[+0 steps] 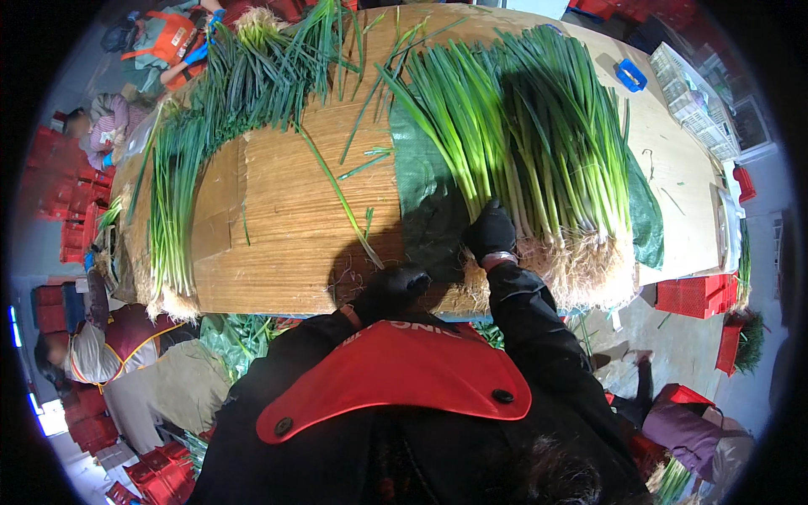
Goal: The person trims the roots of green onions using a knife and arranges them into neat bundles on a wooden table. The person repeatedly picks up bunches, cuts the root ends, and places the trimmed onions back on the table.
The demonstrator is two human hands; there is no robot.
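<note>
A large pile of scallions point(568, 151) lies on a green woven plastic sheet point(424, 183), leaves pointing away from me and pale roots towards me. At the pile's left edge, my right hand point(491, 233), in a black glove, is closed around the lower stalks of some scallions. My fingers hide exactly how many it grips. In a black glove too, my left hand point(394, 290) hovers low by the near table edge, its fingers partly hidden in shadow. Just beyond it lies a single loose scallion point(341, 196), root end towards me.
Another scallion bundle point(173, 208) lies at the table's left end, and a heap of leaves point(265, 76) at the far left. On the right are a blue plastic tray point(631, 76) and white crates point(694, 101). Several people work around the wooden table point(297, 189).
</note>
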